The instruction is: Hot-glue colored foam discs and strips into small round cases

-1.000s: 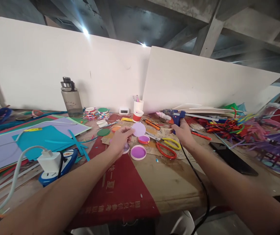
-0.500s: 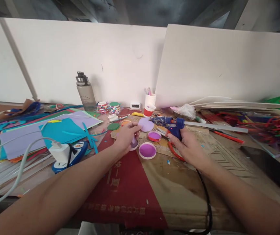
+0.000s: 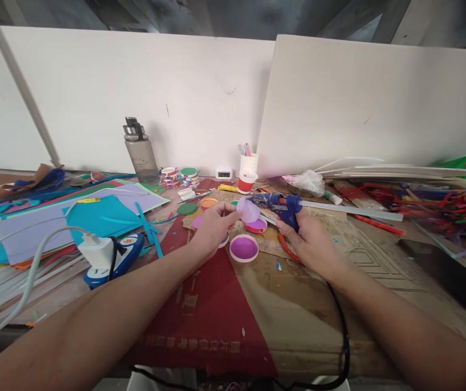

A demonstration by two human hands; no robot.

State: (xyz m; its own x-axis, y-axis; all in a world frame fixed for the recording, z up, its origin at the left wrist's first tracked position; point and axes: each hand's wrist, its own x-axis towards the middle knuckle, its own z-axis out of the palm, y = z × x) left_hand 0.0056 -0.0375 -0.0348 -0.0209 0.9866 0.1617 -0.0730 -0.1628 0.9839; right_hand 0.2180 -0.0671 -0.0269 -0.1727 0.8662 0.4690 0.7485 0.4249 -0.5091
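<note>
Your bare left forearm [image 3: 119, 298] and right forearm [image 3: 391, 312] are slanting inward from the lower corners. Your left hand [image 3: 214, 227] is pinching, thumb [image 3: 232, 218] and fingers [image 3: 226, 207] pressed close; your right hand [image 3: 314, 241] is gripping near it, its thumb pointing forward and left.

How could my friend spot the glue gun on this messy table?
Find the tall white board on the right, then look down to the right hand. It holds the glue gun. Nothing nearby has a blue body with a long pale stick poking out the back.
</note>
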